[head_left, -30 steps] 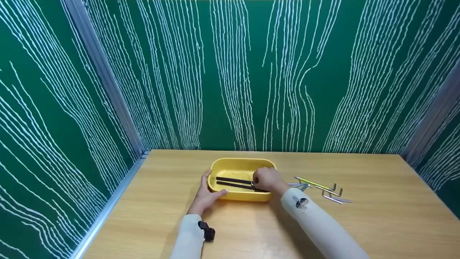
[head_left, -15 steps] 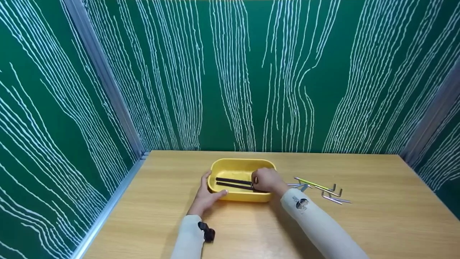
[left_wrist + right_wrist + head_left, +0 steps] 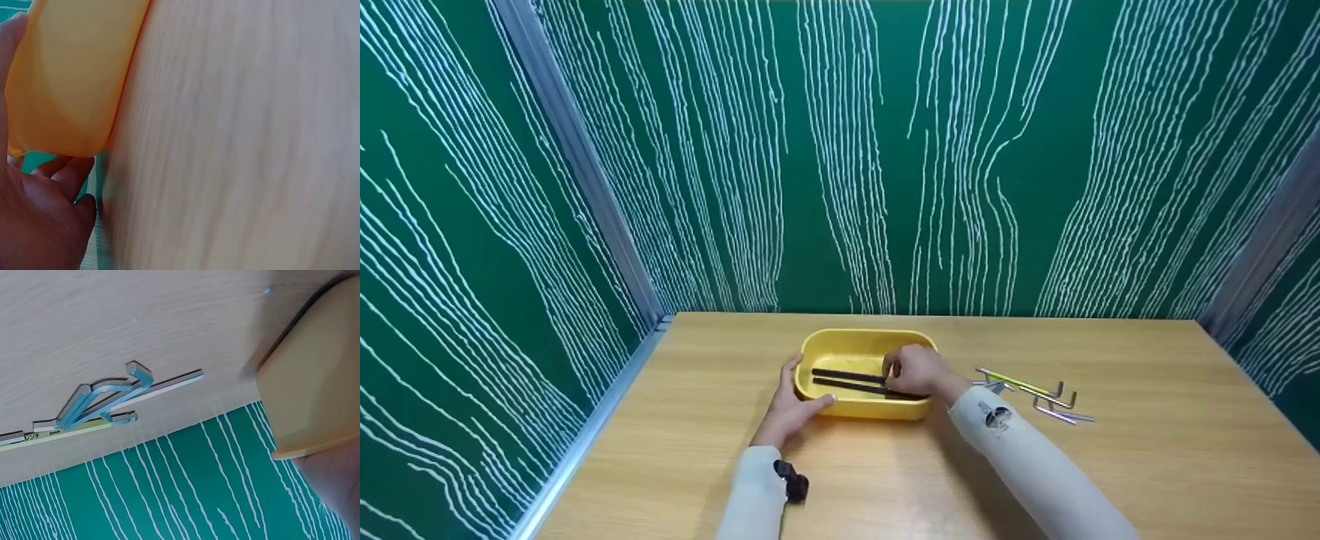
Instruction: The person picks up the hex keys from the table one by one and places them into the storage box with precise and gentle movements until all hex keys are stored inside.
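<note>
A yellow plastic tub [image 3: 855, 409] stands on the table. My left hand [image 3: 789, 412] grips its left end, the thumb over the front rim and the fingers round the outside. In the left wrist view, fingers curve about the tub's end wall [image 3: 73, 84]. Two slim black bars [image 3: 847, 376] lie side by side in the tub. My right hand [image 3: 919, 371] reaches in over the right end, fingers curled down at the bars' right ends. Whatever lies between those fingertips is hidden. The right wrist view shows only part of that hand [image 3: 332, 478] beyond the tub's rim.
Several loose hex keys [image 3: 1054, 401] lie on the table right of the tub, one with a yellow-green label [image 3: 56, 433]. The wooden tabletop [image 3: 660, 450] meets a green wall [image 3: 840, 187] with white wavy lines at the back.
My right hand has lifted slightly and its fingers have loosened from a tighter fist. The left hand and the tub have stayed in place.
</note>
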Motion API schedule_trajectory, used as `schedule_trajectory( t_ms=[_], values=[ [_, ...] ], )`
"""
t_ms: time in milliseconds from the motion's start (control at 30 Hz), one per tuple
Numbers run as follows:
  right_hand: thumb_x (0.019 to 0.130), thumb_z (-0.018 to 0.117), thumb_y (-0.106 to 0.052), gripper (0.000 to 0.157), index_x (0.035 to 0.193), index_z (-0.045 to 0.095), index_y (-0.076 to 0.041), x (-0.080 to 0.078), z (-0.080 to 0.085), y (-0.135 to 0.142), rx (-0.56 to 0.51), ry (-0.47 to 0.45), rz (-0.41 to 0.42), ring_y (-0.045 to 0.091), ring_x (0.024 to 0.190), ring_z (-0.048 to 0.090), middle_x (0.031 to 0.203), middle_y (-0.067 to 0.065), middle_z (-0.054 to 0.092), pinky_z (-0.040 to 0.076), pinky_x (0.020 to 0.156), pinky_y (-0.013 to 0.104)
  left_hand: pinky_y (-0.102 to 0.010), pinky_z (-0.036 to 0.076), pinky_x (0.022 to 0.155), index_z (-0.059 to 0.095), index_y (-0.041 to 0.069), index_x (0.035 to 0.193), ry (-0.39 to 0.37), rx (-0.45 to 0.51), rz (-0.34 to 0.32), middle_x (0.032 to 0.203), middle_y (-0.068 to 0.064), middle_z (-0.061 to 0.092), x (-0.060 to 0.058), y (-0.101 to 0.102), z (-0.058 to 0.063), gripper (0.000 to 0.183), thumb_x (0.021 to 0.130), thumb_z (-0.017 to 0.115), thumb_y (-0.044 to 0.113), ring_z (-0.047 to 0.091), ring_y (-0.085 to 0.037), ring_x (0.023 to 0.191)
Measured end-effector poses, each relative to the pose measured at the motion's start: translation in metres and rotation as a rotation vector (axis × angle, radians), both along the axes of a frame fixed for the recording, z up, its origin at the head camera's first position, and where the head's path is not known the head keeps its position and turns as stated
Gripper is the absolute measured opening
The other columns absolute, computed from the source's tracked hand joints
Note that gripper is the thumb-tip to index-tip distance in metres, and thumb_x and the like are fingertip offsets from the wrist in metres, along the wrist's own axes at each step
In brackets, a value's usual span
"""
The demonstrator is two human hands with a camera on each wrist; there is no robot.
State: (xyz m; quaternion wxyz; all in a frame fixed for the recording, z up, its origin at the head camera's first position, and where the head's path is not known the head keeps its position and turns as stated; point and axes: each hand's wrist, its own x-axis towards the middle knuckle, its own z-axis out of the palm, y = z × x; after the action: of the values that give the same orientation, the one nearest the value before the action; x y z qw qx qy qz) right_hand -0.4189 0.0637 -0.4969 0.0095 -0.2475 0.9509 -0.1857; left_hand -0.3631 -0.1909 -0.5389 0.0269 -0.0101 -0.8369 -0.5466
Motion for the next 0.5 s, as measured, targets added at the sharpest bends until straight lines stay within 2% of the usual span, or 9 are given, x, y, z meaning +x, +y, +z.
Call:
schedule_trajectory(
  t_ms=[167,500],
  values=[
    [0.072,0.065,-0.026,0.007,0.079,0.065,-0.023,-0.001,0.003,0.002,-0.054,-0.002,0.016,0.012,0.068,0.051,0.07,-0.009,0.057,0.042,0.062,0.029,-0.042,0.028,0.098,0.019,0.033,0.134,0.023,0.028,-0.021,0.134,-0.013,0.037,0.0,0.0,0.001,0.103,0.051,0.079,0.049,0.038,-0.026,0.119],
    [0.072,0.064,-0.021,0.015,0.085,0.066,-0.013,-0.002,0.011,0.011,-0.165,0.008,0.068,0.012,0.069,0.051,0.073,-0.006,0.058,0.043,0.064,0.03,-0.044,0.023,0.102,0.018,0.038,0.133,-0.009,0.026,-0.013,0.137,-0.011,0.034,0.0,-0.001,0.001,0.102,0.051,0.078,0.05,0.034,-0.025,0.122]
  ],
)
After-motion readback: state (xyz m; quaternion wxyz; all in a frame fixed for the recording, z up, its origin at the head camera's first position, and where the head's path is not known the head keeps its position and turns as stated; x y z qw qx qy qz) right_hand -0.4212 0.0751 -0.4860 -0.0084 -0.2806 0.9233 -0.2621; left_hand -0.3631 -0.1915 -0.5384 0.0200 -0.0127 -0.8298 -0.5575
